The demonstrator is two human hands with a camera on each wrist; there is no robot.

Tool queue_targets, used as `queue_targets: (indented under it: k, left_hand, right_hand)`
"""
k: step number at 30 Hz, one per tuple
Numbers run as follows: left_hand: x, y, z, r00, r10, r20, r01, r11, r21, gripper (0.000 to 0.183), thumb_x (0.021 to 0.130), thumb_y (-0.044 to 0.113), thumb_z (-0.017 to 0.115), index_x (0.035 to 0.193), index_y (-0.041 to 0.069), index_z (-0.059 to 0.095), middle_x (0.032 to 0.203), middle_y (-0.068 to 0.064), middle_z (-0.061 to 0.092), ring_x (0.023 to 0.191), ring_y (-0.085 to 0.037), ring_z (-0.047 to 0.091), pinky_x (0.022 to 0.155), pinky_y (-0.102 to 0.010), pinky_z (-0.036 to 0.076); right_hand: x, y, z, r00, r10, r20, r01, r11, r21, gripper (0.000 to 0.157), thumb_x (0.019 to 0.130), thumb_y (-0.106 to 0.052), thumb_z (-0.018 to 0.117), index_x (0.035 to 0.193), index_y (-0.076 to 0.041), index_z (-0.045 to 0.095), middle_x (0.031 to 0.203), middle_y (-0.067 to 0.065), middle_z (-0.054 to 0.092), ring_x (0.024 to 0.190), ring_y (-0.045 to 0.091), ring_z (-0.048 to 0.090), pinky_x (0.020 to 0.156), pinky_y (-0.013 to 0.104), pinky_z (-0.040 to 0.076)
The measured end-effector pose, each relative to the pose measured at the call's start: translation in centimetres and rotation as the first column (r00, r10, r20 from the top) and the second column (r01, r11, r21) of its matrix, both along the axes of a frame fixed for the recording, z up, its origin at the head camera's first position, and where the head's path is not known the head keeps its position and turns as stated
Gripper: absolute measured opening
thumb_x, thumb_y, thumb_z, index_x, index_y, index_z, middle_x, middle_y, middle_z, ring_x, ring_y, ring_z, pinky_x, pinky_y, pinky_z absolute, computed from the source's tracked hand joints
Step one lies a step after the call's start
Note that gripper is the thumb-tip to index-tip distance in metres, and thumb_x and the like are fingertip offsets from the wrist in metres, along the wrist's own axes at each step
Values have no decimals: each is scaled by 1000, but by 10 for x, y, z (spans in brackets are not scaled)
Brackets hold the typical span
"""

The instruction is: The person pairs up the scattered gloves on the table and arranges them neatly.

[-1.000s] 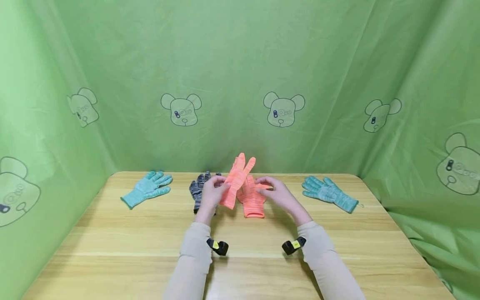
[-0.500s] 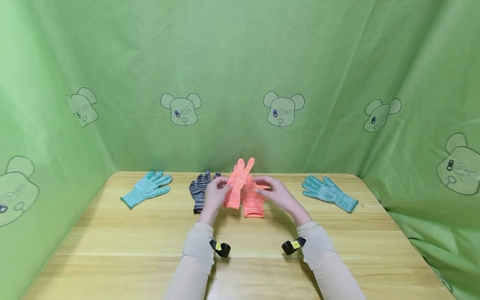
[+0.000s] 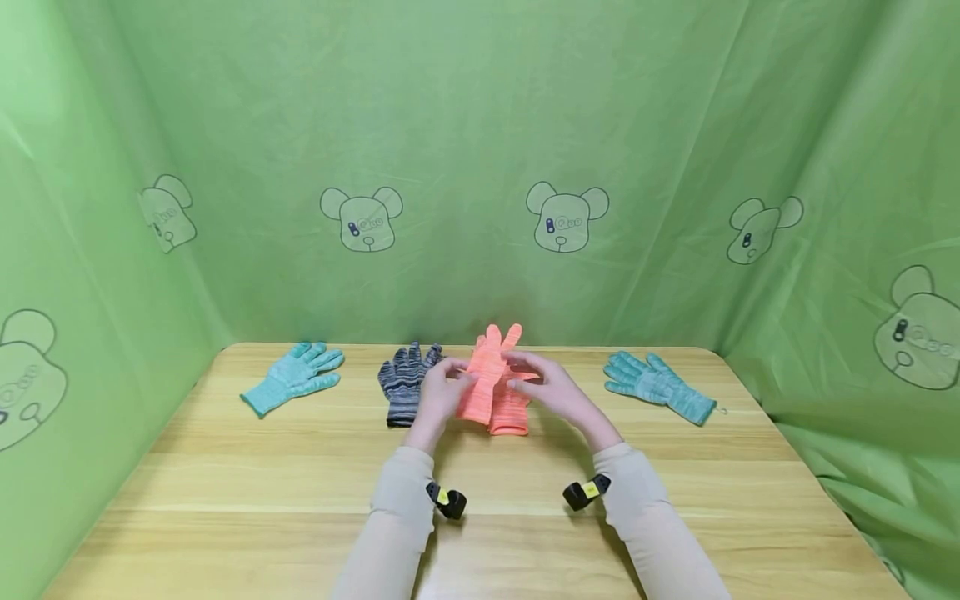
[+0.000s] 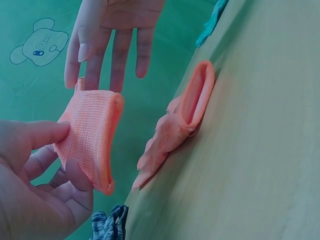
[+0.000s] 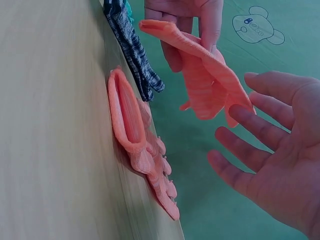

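An orange knitted glove [image 3: 484, 385] hangs above the table in my left hand [image 3: 442, 390]. In the left wrist view, thumb and fingers pinch its cuff [image 4: 92, 135] near the opening. My right hand [image 3: 557, 388] is at the glove's other side with its fingers spread and loosely bent. The right wrist view has those fingers [image 5: 260, 125] close to the glove's finger end; whether they touch it I cannot tell. A second orange glove [image 3: 510, 414] lies flat below, partly hidden by the held one, its cuff toward me.
A dark grey striped glove [image 3: 403, 387] lies left of the orange pair. One teal glove [image 3: 292, 379] lies at the table's far left, another teal glove [image 3: 662, 388] at the right. Green curtain [image 3: 465, 125] surrounds the wooden table [image 3: 495, 533] behind and at both sides.
My left hand has carried the orange glove rightward and slightly down, over the lying orange one. The dark grey glove shows more fully. My right hand has barely moved.
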State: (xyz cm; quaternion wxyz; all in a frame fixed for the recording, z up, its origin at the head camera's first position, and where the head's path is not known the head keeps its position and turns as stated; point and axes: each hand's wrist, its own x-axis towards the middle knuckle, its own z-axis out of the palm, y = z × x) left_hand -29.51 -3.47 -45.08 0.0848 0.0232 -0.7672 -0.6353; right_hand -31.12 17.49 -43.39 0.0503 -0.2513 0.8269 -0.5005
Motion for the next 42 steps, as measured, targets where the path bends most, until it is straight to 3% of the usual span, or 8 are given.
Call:
queue_targets:
  k: [7,18,24,32,36,42]
  left_hand:
    - [1,3,-2,999,-28,-27,28,1000,-1,23,82,9,73,102,-2,69,95,-13,64,90,-20,58,77,-26,46]
    - [1,5,1,997,-72,-19,73,997,39,22,83,10,73,103,1,70,99,-13,67,93,-18,59,78,-23,49]
    - [0,4,1,994,-109,13,107,990,92,23,84,12,73,104,2,69,102,-12,65,84,-12,55,62,-22,49]
    - [-1,4,1,992,-122,35,117,986,120,21,88,11,68,106,0,68,102,-12,65,76,-10,54,62,-37,56]
    - [-1,5,0,991,-122,48,114,984,137,19,92,8,62,107,-1,67,98,-11,64,73,-11,55,63,-37,57]
    - [-2,5,-1,990,-135,51,124,976,180,19,95,6,58,109,-5,65,96,-13,63,80,-15,58,69,-43,60]
  right_hand:
    - [1,2,-1,1000,-10,28,10,1000,-5,51,95,-20,63,143,-11,48,146,16,50,129,44,49,93,52,54]
    - [-2,7,-2,998,-60,28,59,998,36,51,95,-25,62,143,-15,48,147,13,49,132,41,47,100,48,50]
    - [-4,10,-3,995,-85,50,82,995,48,51,95,-26,62,143,-17,48,147,13,49,134,39,46,104,52,46]
    - [-4,11,-4,994,-100,47,98,994,45,51,95,-27,63,143,-17,49,146,13,49,134,39,46,105,54,44]
    - [-5,12,-5,993,-109,37,107,993,54,51,95,-26,63,143,-16,49,147,14,49,134,40,45,107,55,42]
    - [-7,14,-6,994,-109,15,108,992,61,50,96,-23,62,142,-11,49,146,16,50,134,41,45,108,56,40]
